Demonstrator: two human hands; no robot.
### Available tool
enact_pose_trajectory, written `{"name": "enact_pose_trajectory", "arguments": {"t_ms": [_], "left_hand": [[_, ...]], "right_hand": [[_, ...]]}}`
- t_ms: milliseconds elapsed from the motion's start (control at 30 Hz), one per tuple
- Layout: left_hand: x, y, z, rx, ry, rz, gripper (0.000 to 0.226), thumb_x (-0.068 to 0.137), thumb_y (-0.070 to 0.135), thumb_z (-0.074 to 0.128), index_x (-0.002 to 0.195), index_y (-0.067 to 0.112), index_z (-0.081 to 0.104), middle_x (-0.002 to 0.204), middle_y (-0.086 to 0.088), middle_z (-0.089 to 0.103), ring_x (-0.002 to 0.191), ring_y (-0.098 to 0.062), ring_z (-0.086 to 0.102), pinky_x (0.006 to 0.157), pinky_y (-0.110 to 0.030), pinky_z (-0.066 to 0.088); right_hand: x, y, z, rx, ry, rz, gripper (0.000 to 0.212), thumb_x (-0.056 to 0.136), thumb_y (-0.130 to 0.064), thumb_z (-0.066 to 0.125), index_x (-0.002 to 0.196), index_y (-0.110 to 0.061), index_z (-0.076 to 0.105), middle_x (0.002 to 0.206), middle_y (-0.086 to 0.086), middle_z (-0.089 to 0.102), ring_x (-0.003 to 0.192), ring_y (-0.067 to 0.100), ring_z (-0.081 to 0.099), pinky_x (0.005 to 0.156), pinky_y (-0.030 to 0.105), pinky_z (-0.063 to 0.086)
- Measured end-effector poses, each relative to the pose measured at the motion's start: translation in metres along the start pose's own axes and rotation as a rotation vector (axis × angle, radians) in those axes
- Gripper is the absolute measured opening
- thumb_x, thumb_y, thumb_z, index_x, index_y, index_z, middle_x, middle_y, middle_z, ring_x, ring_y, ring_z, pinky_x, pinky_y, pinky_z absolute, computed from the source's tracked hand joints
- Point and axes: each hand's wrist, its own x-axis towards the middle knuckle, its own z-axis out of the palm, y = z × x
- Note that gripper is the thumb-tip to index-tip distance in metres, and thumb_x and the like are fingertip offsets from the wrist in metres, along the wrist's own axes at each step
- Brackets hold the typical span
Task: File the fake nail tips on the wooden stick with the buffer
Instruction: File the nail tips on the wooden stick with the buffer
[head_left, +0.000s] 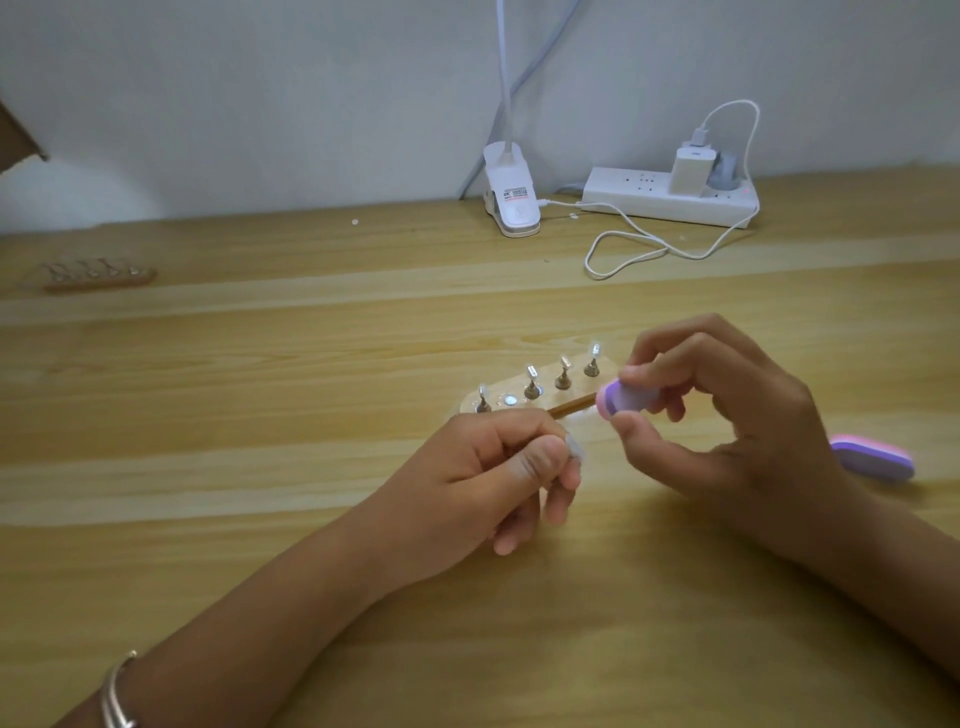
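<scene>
– On the table (260, 519), biggest first?
– Left hand (483, 478) pinches a loose tip (574, 448), blurred. Right hand (727, 415) grips buffer (623, 402), thumb and fingers clamped round it.
– Stick?
– Stick (549, 383) lies flat just behind both hands, four tips (594, 349) upright on it.
– Buffer touching loose tip?
– Just beside it; contact unclear. Spare buffer (872, 457) far right.

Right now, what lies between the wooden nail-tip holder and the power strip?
A loop of white cable on the table, shown in the head view.
</scene>
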Motion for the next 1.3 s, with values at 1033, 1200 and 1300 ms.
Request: {"name": "enact_pose_trajectory", "arguments": {"t_ms": [1033,1200,1300], "left_hand": [[-0.003,-0.003,0.003,0.470,0.342,0.294,0.014,0.084,0.019,0.072,0.094,0.026,0.078,0.075,0.006,0.068,0.059,-0.010,0.054,0.051,-0.018,0.040],[-0.001,-0.003,0.005,0.496,0.335,0.282,0.009,0.086,0.025,0.071,0.090,0.027,0.079,0.070,0.006,0.067,0.055,-0.009,0.050,0.055,-0.015,0.037],[-0.001,-0.003,0.004,0.472,0.306,0.304,0.012,0.086,0.029,0.069,0.093,0.036,0.075,0.069,0.007,0.064,0.056,-0.004,0.047,0.054,-0.016,0.037]], "right_hand": [[-0.005,-0.013,0.014,0.014,-0.091,-0.155,0.015,0.087,-0.011,0.070,0.090,0.004,0.071,0.099,0.012,0.061,0.092,0.005,0.056,0.084,0.014,0.043],[-0.003,-0.009,0.013,0.018,-0.107,-0.141,0.013,0.085,-0.010,0.071,0.087,0.003,0.071,0.098,0.013,0.061,0.088,0.009,0.057,0.079,0.015,0.043],[-0.005,-0.012,0.017,0.020,-0.139,-0.206,0.012,0.085,-0.010,0.072,0.087,0.002,0.072,0.099,0.012,0.061,0.083,0.018,0.061,0.071,0.030,0.051]]}}
